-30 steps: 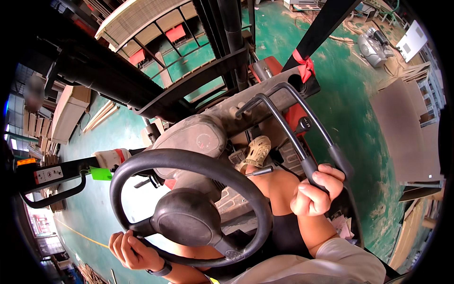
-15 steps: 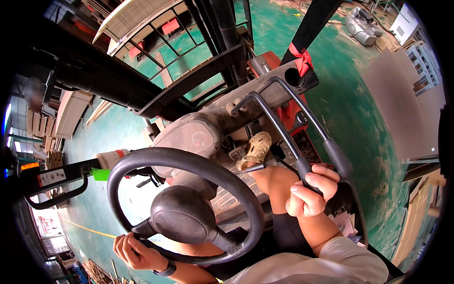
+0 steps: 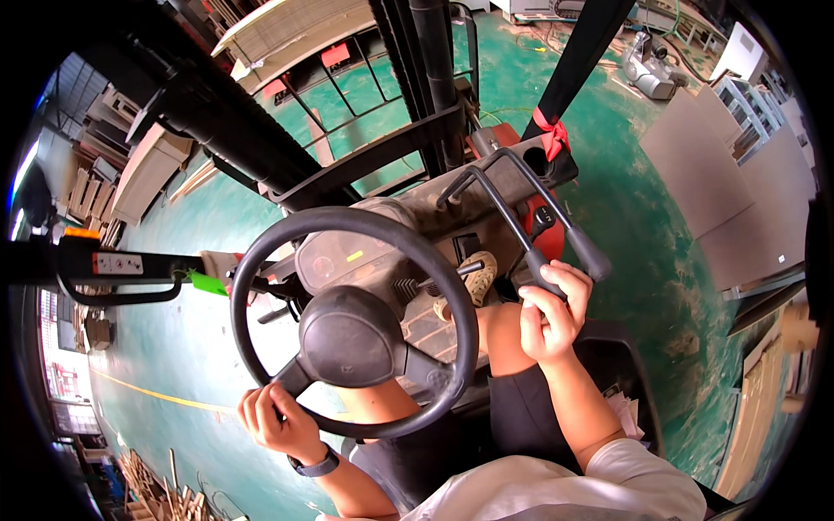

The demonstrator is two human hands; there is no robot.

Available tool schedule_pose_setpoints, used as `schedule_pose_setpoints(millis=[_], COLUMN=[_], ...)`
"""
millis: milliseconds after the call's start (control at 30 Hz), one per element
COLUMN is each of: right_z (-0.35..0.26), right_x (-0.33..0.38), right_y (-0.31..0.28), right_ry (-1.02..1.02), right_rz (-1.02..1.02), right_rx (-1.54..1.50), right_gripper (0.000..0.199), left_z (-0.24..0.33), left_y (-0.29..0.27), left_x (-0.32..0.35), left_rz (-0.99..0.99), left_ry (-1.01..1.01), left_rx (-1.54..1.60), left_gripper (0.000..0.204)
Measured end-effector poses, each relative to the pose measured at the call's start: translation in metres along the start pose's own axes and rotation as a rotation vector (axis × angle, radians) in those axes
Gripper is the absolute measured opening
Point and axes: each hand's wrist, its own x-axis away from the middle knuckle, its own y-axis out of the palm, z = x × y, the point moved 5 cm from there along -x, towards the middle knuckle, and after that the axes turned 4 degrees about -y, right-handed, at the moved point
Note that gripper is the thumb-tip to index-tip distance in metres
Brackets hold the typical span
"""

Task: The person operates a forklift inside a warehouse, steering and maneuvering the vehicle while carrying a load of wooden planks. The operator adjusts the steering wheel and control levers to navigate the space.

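Holding steering wheel (image 3: 352,337) and lever (image 3: 512,224) are curled fingers (image 3: 252,410).

Open air lies right of a forklift's outer lever (image 3: 547,198), above green floor (image 3: 625,313) stretching toward brown panels (image 3: 738,187). The outer knob stands just beside the driver's right grip (image 3: 553,306), which is closed on the inner lever (image 3: 504,212); only a narrow slot separates the two shafts. Between inner lever and steering wheel (image 3: 352,337) runs a gap, interrupted by a short stalk (image 3: 472,267) and, lower, the driver's leg (image 3: 506,337). Spokes divide the wheel's opening, and the left grip (image 3: 280,421) occupies its lower-left rim. Beyond the wheel, the dashboard (image 3: 334,256) blocks passage.
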Motion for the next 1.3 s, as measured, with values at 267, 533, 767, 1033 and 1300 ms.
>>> schedule_pose_setpoints(millis=[267,533,767,1033,1300], right_z=[-0.011,-0.019,0.027,0.076,0.086], right_x=[-0.013,-0.012,0.084,0.078,0.032], right_y=[-0.004,-0.013,-0.026,0.050,0.141], right_ry=[0.014,-0.015,0.310,0.247,0.160], right_rz=[-0.053,-0.060,-0.456,-0.782,-0.644], right_rx=[0.005,-0.009,0.136,0.213,0.401], right_gripper=[0.025,0.034,0.037,0.021,0.024], left_z=[-0.031,-0.023,0.049,0.142,0.197], left_y=[-0.016,-0.022,-0.043,-0.004,0.042], left_x=[0.026,0.034,0.044,0.011,-0.038], left_rz=[-0.055,0.035,-0.370,-0.435,-0.341], left_ry=[-0.273,-0.264,0.014,0.337,0.569], left_rx=[0.676,0.681,1.003,0.811,0.513], left_gripper=[0.022,0.026,0.023,0.020,0.015])
